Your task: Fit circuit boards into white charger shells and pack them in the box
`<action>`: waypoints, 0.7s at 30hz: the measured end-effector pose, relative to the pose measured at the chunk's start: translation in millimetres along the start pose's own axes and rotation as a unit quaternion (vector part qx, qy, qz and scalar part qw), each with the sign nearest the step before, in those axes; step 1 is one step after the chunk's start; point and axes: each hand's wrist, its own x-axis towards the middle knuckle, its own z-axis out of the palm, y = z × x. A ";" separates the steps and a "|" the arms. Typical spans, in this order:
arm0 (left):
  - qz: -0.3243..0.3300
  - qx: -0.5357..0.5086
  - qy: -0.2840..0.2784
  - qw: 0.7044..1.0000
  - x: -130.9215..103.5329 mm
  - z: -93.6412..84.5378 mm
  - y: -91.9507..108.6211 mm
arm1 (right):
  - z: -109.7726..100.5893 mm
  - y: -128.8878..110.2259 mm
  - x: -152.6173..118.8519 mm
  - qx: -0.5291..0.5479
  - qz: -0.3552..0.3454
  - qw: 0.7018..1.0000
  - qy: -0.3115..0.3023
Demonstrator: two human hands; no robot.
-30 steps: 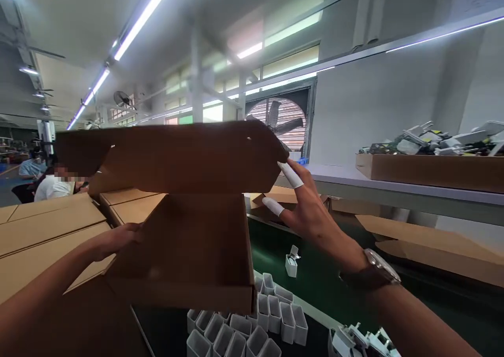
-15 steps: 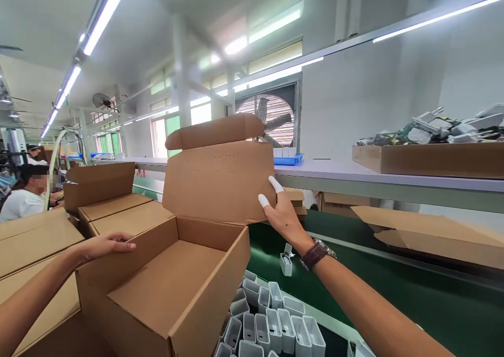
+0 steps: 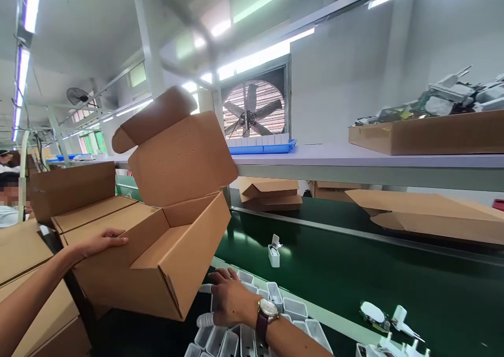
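The left hand (image 3: 103, 243) has its grip clamped on the near-left wall of an open brown cardboard box (image 3: 185, 236), tilted at left with its lid raised. The right hand (image 3: 225, 299), grip apart, is over white plastic open-topped cases (image 3: 295, 308) just right of the box, near the green conveyor belt (image 3: 334, 262).

Box: My brown cardboard box (image 3: 126, 289), tilted, in front of me and to the left.
Lid: Raised, attached along the rear edge; perforated with small holes. End flap (image 3: 157, 116) bent at an angle.
Housings: White rectangular plastic housings (image 3: 295, 308), hollow, open ends up, clustered close together to the right of my box, nearer me.
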 end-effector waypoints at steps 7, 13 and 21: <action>0.044 0.019 -0.019 0.999 16.2 18.6 -13.0 | 21.5 7.8 -14.4 -0.042 0.000 0.997 -0.059; 0.049 0.095 0.047 0.993 30.0 27.6 -18.1 | 2.8 7.9 -51.7 -0.035 -0.002 0.999 -0.038; 0.042 0.171 0.095 0.980 35.6 10.2 -10.9 | 7.4 -38.5 -42.5 -0.040 -0.092 0.994 -0.039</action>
